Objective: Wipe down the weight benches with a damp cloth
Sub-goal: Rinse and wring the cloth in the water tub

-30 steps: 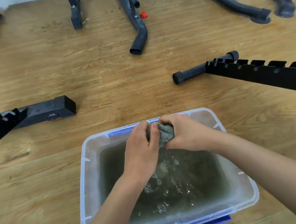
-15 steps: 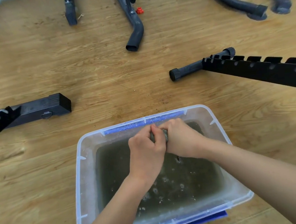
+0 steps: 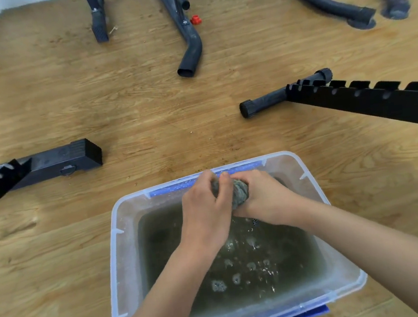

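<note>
Grey cloth (image 3: 240,192), apparently wet, is gripped by your left hand (image 3: 205,210) and right hand (image 3: 263,196) above the tub (image 3: 124,244), lower centre of the frame.

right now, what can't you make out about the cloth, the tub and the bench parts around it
The cloth: head view, mostly covered by the left hand and right hand, so its full size is hidden.
The tub: bottom hidden by murky water.
The notched bar: cut off by the right edge.
The red piece: too small to identify.
The tube frames: cut off by the top edge, some blurred.
</note>
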